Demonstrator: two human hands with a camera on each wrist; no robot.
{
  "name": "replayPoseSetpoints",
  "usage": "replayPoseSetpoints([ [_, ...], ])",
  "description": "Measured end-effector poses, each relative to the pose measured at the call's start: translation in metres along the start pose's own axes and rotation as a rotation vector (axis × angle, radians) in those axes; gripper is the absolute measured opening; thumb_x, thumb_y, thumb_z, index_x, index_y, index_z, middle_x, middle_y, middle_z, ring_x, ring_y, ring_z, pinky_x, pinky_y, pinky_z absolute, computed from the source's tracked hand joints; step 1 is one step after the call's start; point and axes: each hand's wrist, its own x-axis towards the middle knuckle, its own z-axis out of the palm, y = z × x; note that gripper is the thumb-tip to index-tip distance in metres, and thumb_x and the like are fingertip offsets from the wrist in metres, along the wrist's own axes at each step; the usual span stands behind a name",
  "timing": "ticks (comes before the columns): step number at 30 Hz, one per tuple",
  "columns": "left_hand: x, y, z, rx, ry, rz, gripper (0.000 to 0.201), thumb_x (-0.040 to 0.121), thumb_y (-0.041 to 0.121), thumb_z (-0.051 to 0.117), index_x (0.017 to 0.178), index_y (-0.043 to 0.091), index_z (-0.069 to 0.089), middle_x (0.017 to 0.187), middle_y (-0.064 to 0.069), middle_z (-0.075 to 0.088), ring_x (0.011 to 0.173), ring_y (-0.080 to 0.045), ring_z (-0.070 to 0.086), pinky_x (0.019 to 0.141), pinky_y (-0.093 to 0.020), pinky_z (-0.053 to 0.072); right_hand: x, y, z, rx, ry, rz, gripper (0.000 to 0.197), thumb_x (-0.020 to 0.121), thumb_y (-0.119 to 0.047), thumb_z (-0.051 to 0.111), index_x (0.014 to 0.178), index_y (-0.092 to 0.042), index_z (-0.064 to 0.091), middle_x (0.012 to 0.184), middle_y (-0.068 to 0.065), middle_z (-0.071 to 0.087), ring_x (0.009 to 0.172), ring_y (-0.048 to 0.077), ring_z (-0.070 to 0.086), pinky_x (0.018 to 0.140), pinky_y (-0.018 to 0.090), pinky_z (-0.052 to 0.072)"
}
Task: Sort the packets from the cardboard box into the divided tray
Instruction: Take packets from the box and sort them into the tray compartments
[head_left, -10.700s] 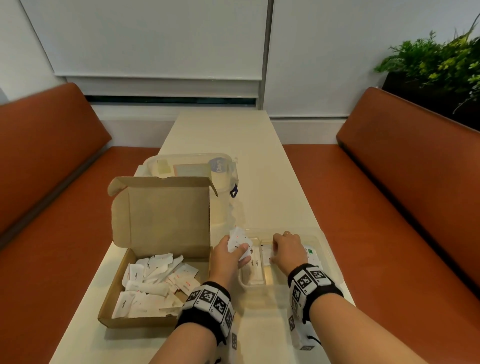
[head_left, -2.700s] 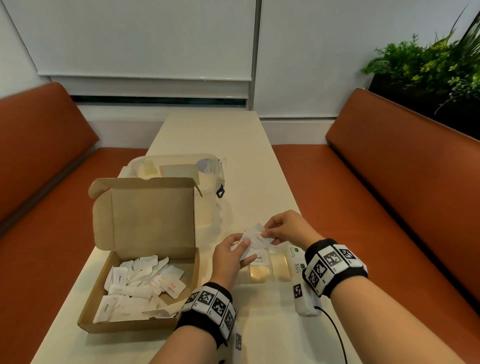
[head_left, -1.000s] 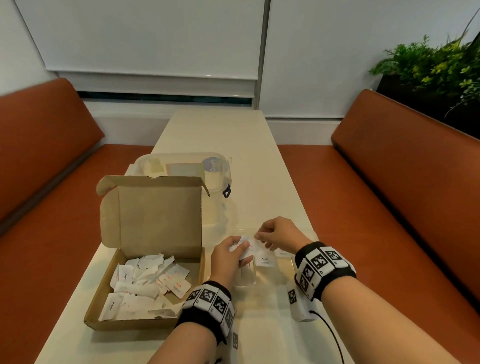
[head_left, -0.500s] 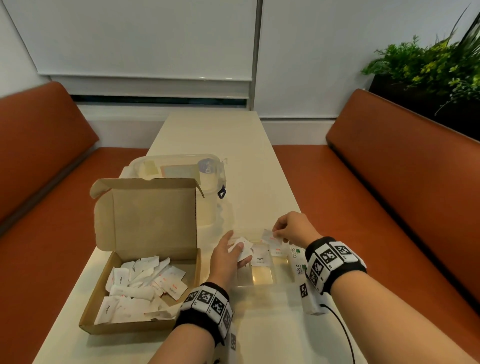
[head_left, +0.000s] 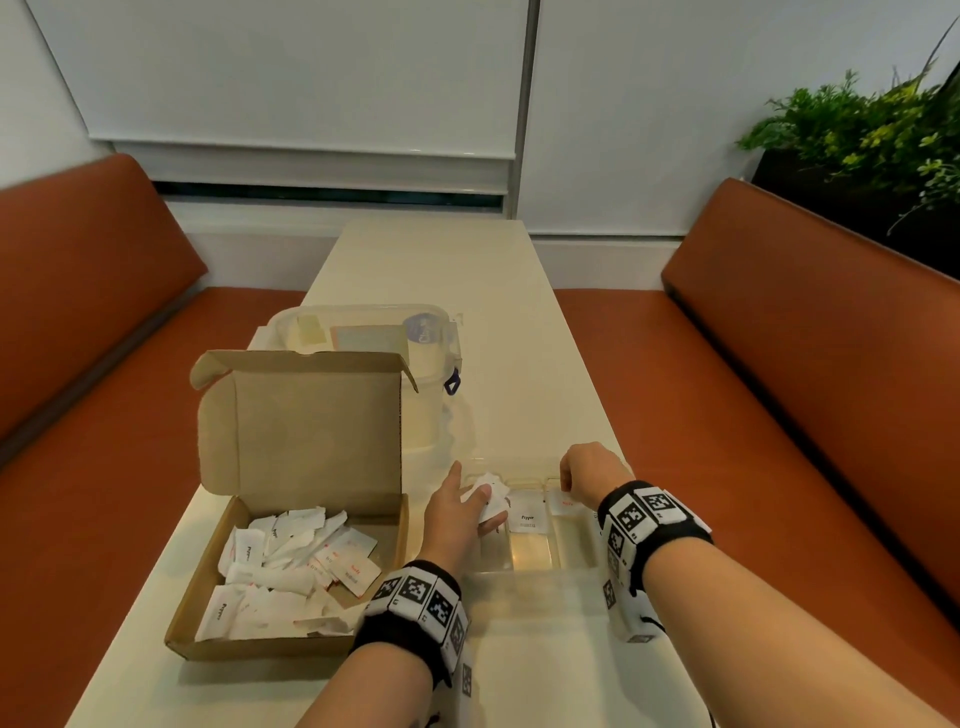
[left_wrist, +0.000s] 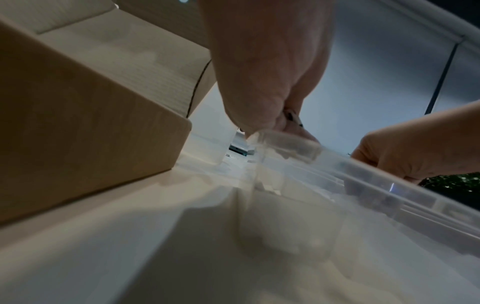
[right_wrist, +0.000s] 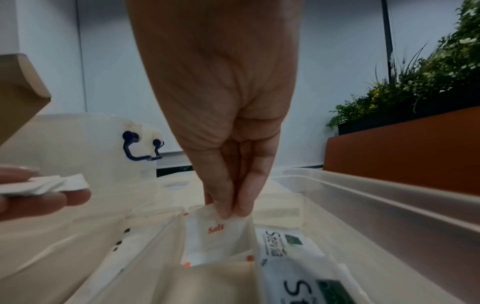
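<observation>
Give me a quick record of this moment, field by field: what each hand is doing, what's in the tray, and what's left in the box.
left hand: holds a small stack of white packets over the tray's left end
right hand: pinches a salt packet, lowering it into a tray compartment
divided tray: clear plastic; a pepper packet in one compartment, stevia packets right of the salt
cardboard box: lid open, many packets still inside

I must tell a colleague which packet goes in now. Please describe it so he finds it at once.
Find the clear divided tray right of the cardboard box. The right hand pinches one white packet into a compartment. Only it reads "Salt" in red.
</observation>
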Motion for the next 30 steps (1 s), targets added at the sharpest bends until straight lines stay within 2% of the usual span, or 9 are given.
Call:
replayPoseSetpoints([
  [5, -0.002, 0.002, -0.002, 0.026, -0.012, -0.003, 0.059, 0.096, 0.003, 0.05, 0.149, 0.015, 0.027, 0.143, -0.014, 0.037, 0.109, -0.024, 0.054, 0.064, -0.022, 0.059, 0.0, -0.003, 0.004, -0.05, -0.005, -0.009, 0.028, 0.09, 0.004, 0.047, 0.108, -0.002, 0.067, 0.114, 0.013, 0.065, 0.104, 0.027, 0.063, 0.088, 0.029, 0.051],
  [8, -0.002, 0.002, -0.001, 0.057, -0.01, 0.004, 0.06, 0.096, 0.003, 0.05, 0.15, 0.015, 0.026, 0.143, -0.014, 0.037, 0.113, -0.025, 0.053, 0.067, -0.023, 0.059, -0.001, -0.003, 0.004, -0.06, 0.007, -0.02, 0.029, 0.09, 0.005, 0.045, 0.108, -0.002, 0.066, 0.114, 0.014, 0.065, 0.104, 0.027, 0.063, 0.087, 0.029, 0.05],
  [12, -0.003, 0.002, -0.001, 0.061, -0.01, 0.017, 0.06, 0.096, 0.004, 0.05, 0.15, 0.015, 0.025, 0.141, -0.012, 0.037, 0.112, -0.023, 0.054, 0.066, -0.022, 0.059, -0.001, -0.002, 0.004, -0.057, 0.0, -0.024, 0.028, 0.09, 0.005, 0.045, 0.109, -0.001, 0.065, 0.114, 0.014, 0.064, 0.092, 0.023, 0.06, 0.086, 0.029, 0.05],
  [16, -0.005, 0.004, -0.001, 0.071, -0.002, 0.032, 0.05, 0.096, 0.003, 0.05, 0.143, 0.015, 0.038, 0.129, -0.009, 0.041, 0.11, -0.024, 0.055, 0.066, -0.022, 0.059, -0.003, -0.002, 0.006, 0.003, 0.02, -0.042, 0.025, 0.088, 0.004, 0.049, 0.107, -0.001, 0.064, 0.114, 0.014, 0.063, 0.102, 0.027, 0.062, 0.086, 0.03, 0.05],
  [19, -0.008, 0.006, 0.001, 0.054, -0.013, 0.053, 0.029, 0.095, 0.004, 0.052, 0.122, 0.013, 0.056, 0.124, -0.01, 0.049, 0.105, -0.024, 0.059, 0.064, -0.022, 0.058, -0.005, -0.007, 0.003, 0.171, 0.131, -0.069, 0.017, 0.089, -0.004, 0.054, 0.102, -0.005, 0.065, 0.106, 0.01, 0.064, 0.095, 0.023, 0.061, 0.084, 0.029, 0.051],
  [22, -0.011, 0.008, 0.003, 0.01, -0.015, 0.05, 0.01, 0.092, 0.005, 0.058, 0.098, 0.012, 0.062, 0.116, -0.014, 0.057, 0.092, -0.019, 0.063, 0.062, -0.022, 0.058, -0.012, -0.019, 0.0, 0.506, 0.19, -0.127, 0.01, 0.089, -0.014, 0.061, 0.089, -0.006, 0.066, 0.084, 0.006, 0.066, 0.072, 0.017, 0.062, 0.07, 0.027, 0.054],
  [25, -0.013, 0.009, 0.005, -0.049, 0.016, 0.041, 0.007, 0.09, 0.006, 0.062, 0.096, 0.01, 0.059, 0.113, -0.012, 0.053, 0.094, -0.022, 0.062, 0.059, -0.02, 0.057, -0.024, -0.032, 0.003, 0.829, 0.123, -0.153, 0.01, 0.088, -0.016, 0.064, 0.082, -0.008, 0.065, 0.073, 0.005, 0.064, 0.054, 0.011, 0.061, 0.053, 0.019, 0.052],
  [27, -0.015, 0.012, 0.006, -0.092, 0.043, 0.037, 0.008, 0.091, 0.009, 0.062, 0.093, 0.014, 0.056, 0.107, -0.007, 0.052, 0.099, -0.028, 0.064, 0.057, -0.018, 0.055, -0.03, -0.038, 0.009, 0.946, 0.116, -0.139, 0.013, 0.083, -0.017, 0.07, 0.079, -0.009, 0.061, 0.07, 0.005, 0.062, 0.053, 0.012, 0.062, 0.05, 0.019, 0.051],
  [30, -0.015, 0.016, 0.008, -0.15, 0.044, 0.025, 0.004, 0.094, 0.013, 0.057, 0.095, 0.014, 0.054, 0.104, -0.008, 0.055, 0.102, -0.036, 0.065, 0.055, -0.017, 0.054, -0.036, -0.043, 0.019, 1.042, 0.09, -0.088, 0.025, 0.075, -0.015, 0.079, 0.082, -0.007, 0.056, 0.07, 0.005, 0.057, 0.055, 0.017, 0.061, 0.049, 0.02, 0.051],
])
